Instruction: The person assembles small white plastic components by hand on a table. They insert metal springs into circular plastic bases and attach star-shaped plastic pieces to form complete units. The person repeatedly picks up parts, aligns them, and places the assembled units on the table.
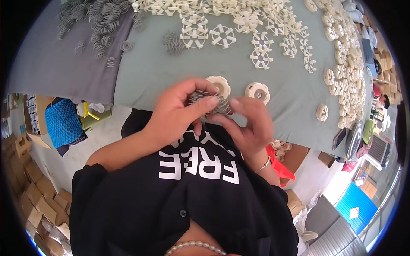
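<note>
My left hand (pixel 181 106) is closed around a small bunch of wire coil springs (pixel 224 106), held just off the table's near edge in front of my chest. At the bunch's right end, my right hand (pixel 254 126) pinches the coils between thumb and fingers; it is a little blurred. Just beyond my hands lie two round cream plastic housings: one housing (pixel 220 84) is partly covered by my left fingers, and the other housing (pixel 258 91) sits to the right with its hollow facing up.
Loose springs (pixel 106 21) are heaped at the far left, with a smaller spring clump (pixel 173 42) nearer the middle. Cream spoked rings (pixel 223 36) spread along the back. Several assembled round parts (pixel 341 70) cover the right side. A cardboard box (pixel 294 160) stands below the table's edge.
</note>
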The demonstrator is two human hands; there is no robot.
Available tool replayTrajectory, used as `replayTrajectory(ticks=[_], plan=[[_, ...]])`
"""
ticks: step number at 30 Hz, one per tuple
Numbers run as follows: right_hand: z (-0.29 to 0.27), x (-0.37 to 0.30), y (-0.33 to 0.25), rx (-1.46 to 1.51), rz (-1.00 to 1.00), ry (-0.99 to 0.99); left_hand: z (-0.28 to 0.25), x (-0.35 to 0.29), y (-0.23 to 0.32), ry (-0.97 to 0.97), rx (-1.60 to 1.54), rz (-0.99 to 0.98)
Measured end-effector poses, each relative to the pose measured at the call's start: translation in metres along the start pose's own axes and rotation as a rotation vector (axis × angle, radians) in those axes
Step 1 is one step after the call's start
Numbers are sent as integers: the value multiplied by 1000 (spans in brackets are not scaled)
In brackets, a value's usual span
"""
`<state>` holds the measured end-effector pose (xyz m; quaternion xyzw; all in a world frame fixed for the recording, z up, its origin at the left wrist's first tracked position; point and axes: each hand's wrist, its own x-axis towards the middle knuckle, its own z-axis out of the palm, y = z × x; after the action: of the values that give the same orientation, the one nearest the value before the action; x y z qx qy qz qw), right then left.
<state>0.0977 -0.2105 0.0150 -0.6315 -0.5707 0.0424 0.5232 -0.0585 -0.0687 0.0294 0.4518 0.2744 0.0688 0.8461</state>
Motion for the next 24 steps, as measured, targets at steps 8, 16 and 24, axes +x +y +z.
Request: replayTrajectory(ticks=[8, 16, 24], plan=[[-22, 24, 7, -100, 292, -95, -30, 8, -11, 66, -189, -52], [4, 47, 19, -350, 169, -397, -53, 10, -2, 24, -411, 14], [16, 207, 115, -412, -14, -106, -62, 23, -3, -7, -407, 21]])
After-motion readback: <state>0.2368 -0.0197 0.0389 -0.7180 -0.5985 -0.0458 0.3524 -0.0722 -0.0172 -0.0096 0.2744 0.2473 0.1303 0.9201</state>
